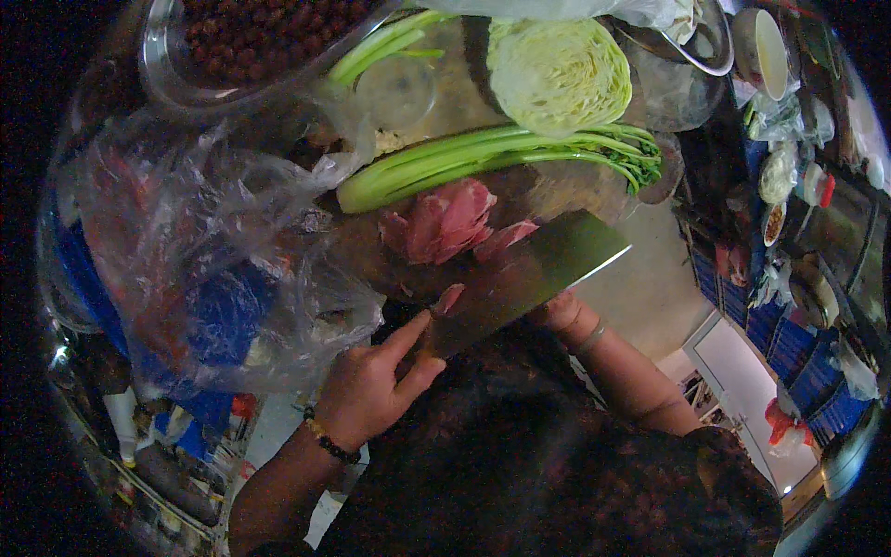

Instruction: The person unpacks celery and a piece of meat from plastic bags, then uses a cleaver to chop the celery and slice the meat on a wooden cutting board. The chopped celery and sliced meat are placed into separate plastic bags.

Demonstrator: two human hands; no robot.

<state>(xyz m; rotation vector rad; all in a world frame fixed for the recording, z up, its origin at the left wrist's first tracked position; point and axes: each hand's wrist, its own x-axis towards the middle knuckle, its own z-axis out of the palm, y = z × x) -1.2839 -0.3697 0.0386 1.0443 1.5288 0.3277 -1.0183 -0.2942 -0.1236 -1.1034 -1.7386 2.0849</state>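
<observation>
A broad metal cleaver (518, 278) lies tilted across the view before me, its bright edge towards the lower right. My left hand (379, 383) is at its lower left end, index finger and thumb against the blade; the handle is hidden. A small meat slice (450, 298) clings to the blade by that index fingertip. My right hand (562, 311) is behind the blade's lower edge, with its fingers mostly hidden. Just beyond the cleaver, sliced raw meat (445, 223) sits on a brown cutting board (557, 191). A bunch of celery (452, 160) lies behind the meat.
A cut cabbage half (564, 76) stands beyond the celery. Clear plastic bags (237, 209) cover the left side, below a metal basin of dark red food (150, 63). Another metal bowl (724, 52) is at upper right. Farther right are bowls, bags and a wok (821, 292).
</observation>
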